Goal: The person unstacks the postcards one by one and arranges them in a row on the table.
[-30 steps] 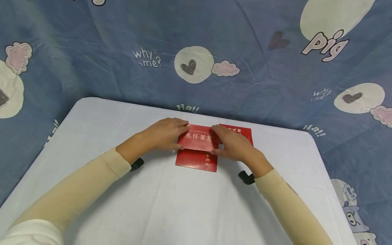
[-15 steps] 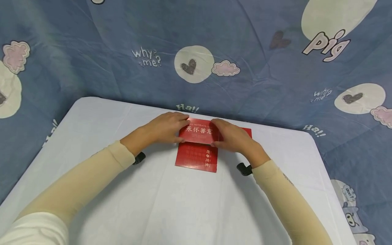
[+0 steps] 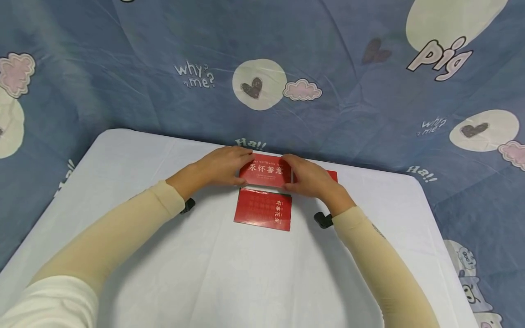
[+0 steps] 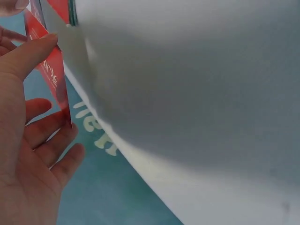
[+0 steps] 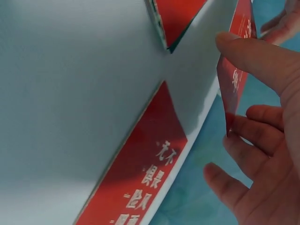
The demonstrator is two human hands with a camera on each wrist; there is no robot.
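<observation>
Both hands hold a red card (image 3: 266,171) with white Chinese lettering, one at each short end, near the table's far edge. My left hand (image 3: 225,166) pinches its left end, the thumb on the printed face and fingertips behind. At the other end my right hand (image 3: 309,180) grips it the same way. In the right wrist view the held card (image 5: 233,75) stands tilted, raised off the white cloth. Just nearer to me lies a red card pile (image 3: 262,209), whose thick greenish edge shows in the right wrist view. Another red card (image 5: 136,168) lies flat, mostly hidden by my right hand in the head view.
A white cloth (image 3: 246,273) covers the table. Behind its far edge hangs a blue printed curtain (image 3: 184,114). Black wrist cameras show under the left wrist (image 3: 187,205) and right wrist (image 3: 323,220).
Both hands have carried the held card away from me, toward the far edge. The pile beneath it was partly covered and now shows fully, with a strip of cloth between.
</observation>
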